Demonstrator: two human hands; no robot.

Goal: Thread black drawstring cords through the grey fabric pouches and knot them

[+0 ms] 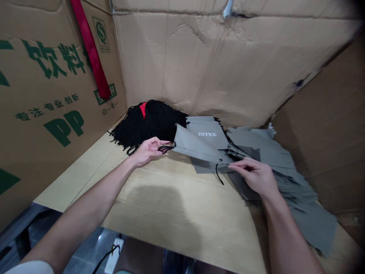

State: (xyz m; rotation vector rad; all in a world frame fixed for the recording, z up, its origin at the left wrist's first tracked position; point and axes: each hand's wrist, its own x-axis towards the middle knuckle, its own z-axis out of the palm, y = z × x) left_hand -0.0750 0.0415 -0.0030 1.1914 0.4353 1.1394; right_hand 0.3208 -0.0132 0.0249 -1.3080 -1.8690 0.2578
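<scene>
A grey drawstring bag (196,144) is stretched between my two hands above the table. My left hand (148,151) pinches the looped black cord (166,148) at the bag's left end. At the other end, my right hand (252,173) has thumb and fingers closed on the bag's corner, where a short black cord end (219,176) hangs down. Just behind lies a stack of grey bags (211,133), the top one printed INTEX. A big bundle of black cords (154,120) with a red tie rests behind my left hand.
Many flat grey bags (285,163) are heaped along the right side, partly under my right forearm. Cardboard walls (176,57) enclose the wooden table (148,213) at the back and both sides. A red ribbon (92,57) hangs at the left; a white power strip (114,255) is below the table.
</scene>
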